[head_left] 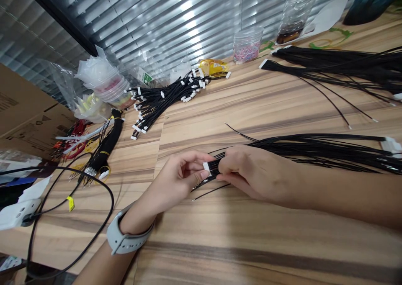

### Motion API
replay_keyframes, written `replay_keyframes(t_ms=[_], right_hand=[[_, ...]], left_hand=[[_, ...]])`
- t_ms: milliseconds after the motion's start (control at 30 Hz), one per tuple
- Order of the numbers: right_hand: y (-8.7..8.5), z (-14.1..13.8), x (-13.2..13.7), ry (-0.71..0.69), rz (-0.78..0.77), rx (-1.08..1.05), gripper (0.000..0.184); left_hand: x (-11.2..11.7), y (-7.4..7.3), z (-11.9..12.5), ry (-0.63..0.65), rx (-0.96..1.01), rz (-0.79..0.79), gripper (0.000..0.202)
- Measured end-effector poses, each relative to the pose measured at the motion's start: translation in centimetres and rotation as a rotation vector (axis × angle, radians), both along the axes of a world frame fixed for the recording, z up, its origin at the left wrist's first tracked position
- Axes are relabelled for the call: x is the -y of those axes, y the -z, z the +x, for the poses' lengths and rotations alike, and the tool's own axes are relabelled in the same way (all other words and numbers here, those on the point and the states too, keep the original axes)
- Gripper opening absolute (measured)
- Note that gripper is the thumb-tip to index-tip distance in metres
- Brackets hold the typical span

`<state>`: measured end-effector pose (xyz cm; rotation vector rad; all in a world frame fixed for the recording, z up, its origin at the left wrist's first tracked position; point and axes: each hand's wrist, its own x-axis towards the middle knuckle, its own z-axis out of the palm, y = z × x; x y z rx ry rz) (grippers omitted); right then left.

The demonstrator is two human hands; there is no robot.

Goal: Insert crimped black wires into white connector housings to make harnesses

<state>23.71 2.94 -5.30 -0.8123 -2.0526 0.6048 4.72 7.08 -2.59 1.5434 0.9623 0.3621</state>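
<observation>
A small white connector (206, 168) is held between the two hands, over the counter (204, 234); it is pinched by the fingers of the left hand (176, 180), thumb and forefinger clamped on it, a grip presumably chosen so that it is kept steady while its wire side is left free; the black wires (214, 167) just behind it are gripped by the right hand (257, 172), whose thumb and forefinger are drawn together on them close to the connector, probably because thin wires would bend if taken farther back; exactly how many are caught cannot be told, since they are partly covered by the fingers. A long wire bundle (301, 145) is laid just beyond the right hand, seemingly so that it is kept close by; a pile of short cables (169, 98) with white ends is set well apart from the hands, perhaps for sorting; a tied bundle (108, 140) at the left is bound up, apparently against tangling.
</observation>
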Motion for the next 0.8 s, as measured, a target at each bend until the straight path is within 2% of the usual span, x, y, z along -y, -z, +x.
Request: replay_keyframes(t_ms=[267,433,533,633,800], right_hand=[[0.1,0.1,0.0,-0.015,-0.055,0.035,0.019],[0.1,0.0,0.1,0.07,-0.03,0.075,0.022],[-0.3,-0.2,0.2,0.111,0.045,0.162,0.029],[-0.7,-0.4,0.3,0.123,0.176,0.239,0.038],[-0.6,-0.5,0.3,0.123,0.358,0.158,0.042]], left_hand=[[0.0,-0.5,0.1,-0.012,0.002,-0.017,0.02],[0.0,-0.6,0.1,-0.026,-0.01,-0.072,0.022],[0.2,-0.5,0.3,-0.018,0.012,-0.095,0.019],[0.7,-0.6,0.6,-0.064,0.017,-0.055,0.016],[1.1,-0.9,1.0,-0.142,0.013,-0.065,0.018]])
